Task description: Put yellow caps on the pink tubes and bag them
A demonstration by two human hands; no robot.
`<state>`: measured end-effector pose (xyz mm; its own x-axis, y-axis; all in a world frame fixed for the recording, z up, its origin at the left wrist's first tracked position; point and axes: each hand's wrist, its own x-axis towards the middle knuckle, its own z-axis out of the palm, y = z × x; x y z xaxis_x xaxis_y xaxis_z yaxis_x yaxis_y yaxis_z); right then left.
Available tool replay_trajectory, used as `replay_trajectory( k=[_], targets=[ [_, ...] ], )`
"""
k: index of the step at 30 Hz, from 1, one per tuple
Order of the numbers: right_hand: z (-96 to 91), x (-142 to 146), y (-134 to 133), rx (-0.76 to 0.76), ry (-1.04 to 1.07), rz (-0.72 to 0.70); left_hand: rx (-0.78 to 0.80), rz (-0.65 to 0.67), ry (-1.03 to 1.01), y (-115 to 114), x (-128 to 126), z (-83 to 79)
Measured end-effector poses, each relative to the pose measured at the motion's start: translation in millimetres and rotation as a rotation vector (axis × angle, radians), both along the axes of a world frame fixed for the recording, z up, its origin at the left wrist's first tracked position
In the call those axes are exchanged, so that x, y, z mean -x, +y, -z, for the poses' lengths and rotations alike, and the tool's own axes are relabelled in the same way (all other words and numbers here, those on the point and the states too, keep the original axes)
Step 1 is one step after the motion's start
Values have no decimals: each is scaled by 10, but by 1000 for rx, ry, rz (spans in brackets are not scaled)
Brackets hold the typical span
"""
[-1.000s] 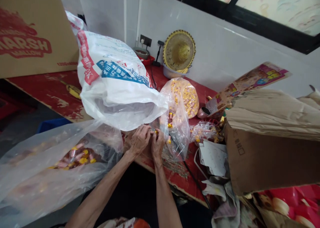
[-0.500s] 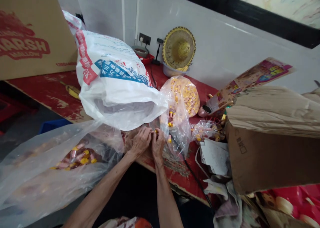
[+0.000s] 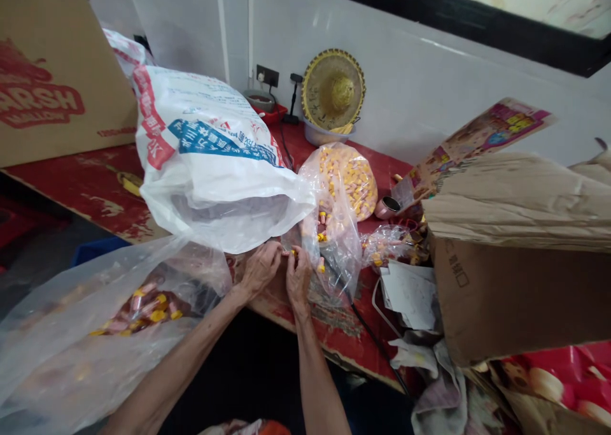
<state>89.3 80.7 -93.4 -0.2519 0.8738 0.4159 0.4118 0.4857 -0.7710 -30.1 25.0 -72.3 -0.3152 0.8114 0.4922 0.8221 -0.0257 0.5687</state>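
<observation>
My right hand (image 3: 298,277) is over the front of the red table, pinching a small pink piece with a yellow cap (image 3: 293,252) between thumb and fingers. Close by on its left is my left hand (image 3: 260,268), fingers curled and pressed together; what they hold is hidden. Both hands are just below the mouth of a large white printed sack (image 3: 229,180). Right of them lies a clear bag (image 3: 351,180) full of similar pink-and-yellow pieces. An open plastic bag (image 3: 200,263) at left contains more pieces with yellow caps.
A straw hat (image 3: 334,91) leans in a basin by the wall. A pink cup (image 3: 387,207) lies tipped on the table (image 3: 351,323). Papers (image 3: 410,295) and a large cardboard box (image 3: 520,295) are at right, another carton (image 3: 62,72) at far left. A black cable (image 3: 375,339) crosses the edge.
My hands have moved slightly apart, leaving a small gap between the fingertips. The whole view has shifted a little. The bags look much the same.
</observation>
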Motion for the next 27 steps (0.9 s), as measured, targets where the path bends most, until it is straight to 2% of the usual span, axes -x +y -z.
replay_trajectory(
  k=[3,6,8,10,13,15,18,20,24,27],
  targets=[
    [-12,0,1,6,24,-13,-12,-51,-59,153,124,-151],
    [-15,6,-5,24,34,-6,-59,-161,-68,415,315,-328],
    [-9,17,-10,40,44,-4,-29,-230,-73,571,430,-367],
    [-1,30,-11,50,72,-3,66,-281,-86,656,502,-330],
    [2,45,-4,48,98,-3,186,-242,-94,623,525,-227],
    [-5,44,0,39,94,7,193,-179,-84,532,500,-190],
    [-22,34,-2,23,94,57,169,-117,-58,406,431,-196],
    [-31,28,-9,17,93,79,206,-71,-35,380,380,-216],
    [-21,31,-14,22,65,31,322,-28,-29,503,370,-283],
    [2,32,-3,24,55,10,216,-140,-20,685,487,-354]
  ],
)
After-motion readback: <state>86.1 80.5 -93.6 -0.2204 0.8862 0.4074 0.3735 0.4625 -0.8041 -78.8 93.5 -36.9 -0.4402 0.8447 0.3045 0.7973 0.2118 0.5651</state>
